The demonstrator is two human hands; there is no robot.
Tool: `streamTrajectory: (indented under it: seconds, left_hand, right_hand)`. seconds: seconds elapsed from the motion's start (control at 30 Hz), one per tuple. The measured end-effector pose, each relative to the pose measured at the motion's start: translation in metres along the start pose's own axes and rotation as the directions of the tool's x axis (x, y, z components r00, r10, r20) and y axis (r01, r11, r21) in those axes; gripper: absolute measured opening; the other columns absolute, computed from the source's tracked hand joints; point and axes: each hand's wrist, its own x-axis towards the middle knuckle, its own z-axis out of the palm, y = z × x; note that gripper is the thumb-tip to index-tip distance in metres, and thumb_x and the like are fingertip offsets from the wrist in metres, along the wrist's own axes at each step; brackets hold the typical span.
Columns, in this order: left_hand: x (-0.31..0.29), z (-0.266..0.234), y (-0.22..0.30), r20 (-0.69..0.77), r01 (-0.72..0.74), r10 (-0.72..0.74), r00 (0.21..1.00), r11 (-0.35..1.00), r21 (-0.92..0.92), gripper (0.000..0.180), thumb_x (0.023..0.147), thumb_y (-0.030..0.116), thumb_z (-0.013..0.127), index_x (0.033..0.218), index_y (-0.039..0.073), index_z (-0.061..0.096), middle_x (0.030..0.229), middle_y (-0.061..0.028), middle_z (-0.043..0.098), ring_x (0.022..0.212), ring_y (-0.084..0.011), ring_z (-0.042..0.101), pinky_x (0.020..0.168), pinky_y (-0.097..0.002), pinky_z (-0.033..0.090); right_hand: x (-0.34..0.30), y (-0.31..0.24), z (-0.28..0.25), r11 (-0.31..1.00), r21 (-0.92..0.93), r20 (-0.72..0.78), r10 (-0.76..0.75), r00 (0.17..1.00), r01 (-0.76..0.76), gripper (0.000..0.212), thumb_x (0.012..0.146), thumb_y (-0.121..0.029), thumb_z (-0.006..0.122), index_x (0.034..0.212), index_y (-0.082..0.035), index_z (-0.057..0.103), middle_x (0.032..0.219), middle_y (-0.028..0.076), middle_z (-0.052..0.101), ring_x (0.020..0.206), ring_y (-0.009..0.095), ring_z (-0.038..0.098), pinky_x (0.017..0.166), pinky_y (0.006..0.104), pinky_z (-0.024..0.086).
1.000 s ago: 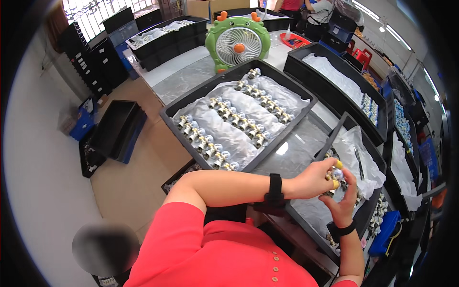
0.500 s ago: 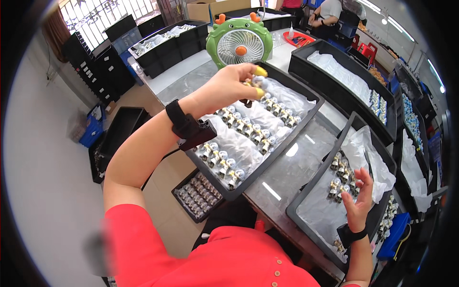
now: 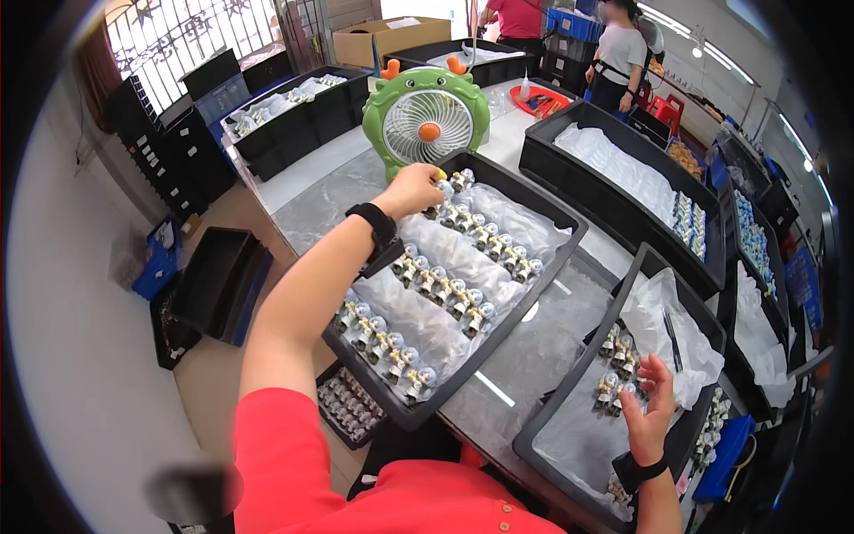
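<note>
My left hand (image 3: 412, 190), with yellow covers on its fingertips, reaches over the far left corner of a black tray (image 3: 463, 400). Its fingers are closed on a small figurine with a clear round helmet, partly hidden by the hand. Beside it, rows of similar figurines (image 3: 442, 283) lie in the tray between folds of white plastic sheeting (image 3: 405, 311). My right hand (image 3: 649, 414) hovers open, thumb and fingers apart, over a second black tray (image 3: 534, 436). Several figurines (image 3: 612, 392) lie just left of that hand.
A green cartoon-shaped fan (image 3: 427, 125) stands behind the first tray. Another long black tray (image 3: 614, 169) is at the back right, near a red dish (image 3: 541, 101) of tools. Dark tweezers (image 3: 672, 343) rest on the second tray's sheeting. A person (image 3: 618, 58) stands beyond the table.
My left hand has come down to the tray's far left corner with the figurine. My right hand stays open over the second tray. The whole view has shifted slightly.
</note>
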Motion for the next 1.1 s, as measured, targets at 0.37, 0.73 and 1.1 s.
streamTrajectory:
  seconds: [0.37, 0.73, 1.1]
  left_hand:
    - [0.089, 0.096, -0.014, -0.244, -0.024, 0.105, 0.964, 0.949, 0.314, 0.025, 0.076, 0.003, 0.058, 0.101, 0.001, 0.063, 0.106, -0.0248, 0.061, 0.102, -0.0393, 0.059, 0.088, -0.0442, 0.048]
    - [0.107, 0.107, -0.022, -0.217, -0.017, 0.101, 0.971, 0.934, 0.357, 0.023, 0.075, 0.006, 0.063, 0.097, 0.003, 0.067, 0.108, -0.0213, 0.056, 0.103, -0.0364, 0.057, 0.09, -0.0405, 0.047]
    - [0.105, 0.106, -0.026, -0.278, -0.033, 0.123, 0.953, 0.95, 0.31, 0.037, 0.068, 0.007, 0.069, 0.104, 0.0, 0.064, 0.105, -0.0225, 0.057, 0.101, -0.037, 0.056, 0.089, -0.0403, 0.045]
  right_hand:
    - [0.002, -0.006, -0.009, 0.997, 0.054, 0.02, 0.046, 0.999, -0.047, 0.055, 0.075, -0.011, 0.067, 0.126, -0.002, 0.048, 0.119, 0.007, 0.052, 0.1, 0.016, 0.05, 0.086, 0.0287, 0.039]
    - [0.002, -0.017, -0.013, 0.997, 0.066, 0.045, 0.028, 0.999, -0.031, 0.046, 0.074, -0.009, 0.068, 0.117, -0.002, 0.054, 0.114, 0.008, 0.052, 0.092, 0.015, 0.052, 0.079, 0.027, 0.041]
    - [0.001, -0.014, -0.015, 0.995, 0.097, 0.073, 0.026, 0.997, -0.033, 0.042, 0.074, -0.006, 0.068, 0.114, -0.001, 0.056, 0.112, 0.009, 0.053, 0.091, 0.015, 0.053, 0.078, 0.0265, 0.042]
